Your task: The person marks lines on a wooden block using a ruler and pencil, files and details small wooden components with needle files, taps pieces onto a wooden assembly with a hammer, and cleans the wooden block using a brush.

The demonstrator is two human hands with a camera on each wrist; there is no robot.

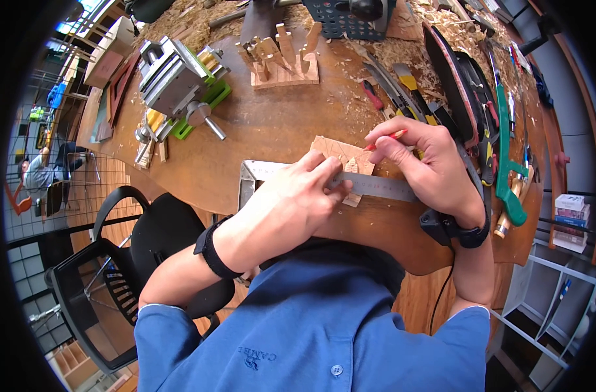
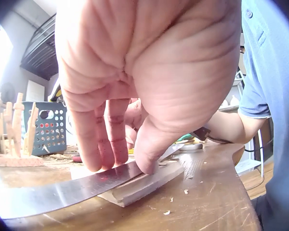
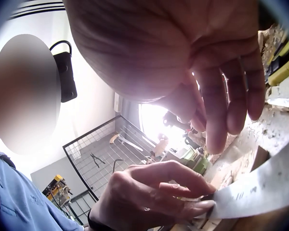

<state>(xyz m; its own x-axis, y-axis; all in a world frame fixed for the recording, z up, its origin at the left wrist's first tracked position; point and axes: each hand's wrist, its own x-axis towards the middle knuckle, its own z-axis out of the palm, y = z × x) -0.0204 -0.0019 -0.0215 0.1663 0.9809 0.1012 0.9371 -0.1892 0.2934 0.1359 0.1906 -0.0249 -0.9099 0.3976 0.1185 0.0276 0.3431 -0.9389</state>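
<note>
My left hand (image 1: pixel 301 193) holds down the steel blade of a try square (image 1: pixel 379 186), its fingertips and thumb on the blade. In the left wrist view the square's blade (image 2: pixel 62 195) lies across a small wooden board (image 2: pixel 144 185). From above, the board (image 1: pixel 330 147) shows pencil lines and a small cut wooden shape (image 1: pixel 351 166) by the blade. Just beyond the board, my right hand (image 1: pixel 432 160) pinches a red pencil (image 1: pixel 394 135), tip toward the board. The right wrist view shows my left hand (image 3: pixel 154 195) at the blade; the pencil is hidden there by my right hand (image 3: pixel 216 91).
A vise (image 1: pixel 180 85) with green parts stands at the left, near a wooden rack (image 1: pixel 285 68) of carved pieces. Knives, a yellow-handled scraper (image 1: pixel 406 78) and a green-handled saw (image 1: pixel 507 183) lie at the right. Wood shavings and a plastic basket (image 1: pixel 347 23) are at the back.
</note>
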